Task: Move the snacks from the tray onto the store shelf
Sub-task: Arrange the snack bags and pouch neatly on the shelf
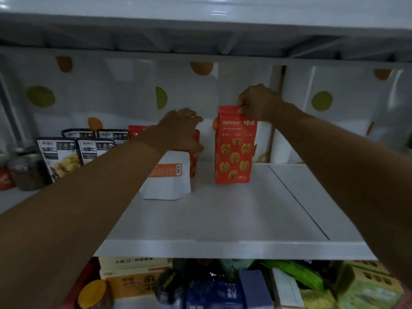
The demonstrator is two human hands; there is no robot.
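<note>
White store shelf (223,219) boards span the view, backed by a pale panel dotted with green and orange shapes. At centre, a red walnut snack pouch (234,150) stands upright on the shelf, long axis vertical, printed front facing the camera; its white Chinese lettering is too blurred to read. The right hand (256,103) pinches its top edge. The left hand (180,130) rests, fingers curled, on a second red pouch (194,157) behind a white pouch (167,177) with an orange label. Farther left stand black-and-white pouches (60,157) marked 油栗仁. Boxes and packets (223,284) crowd the shelf below.
</note>
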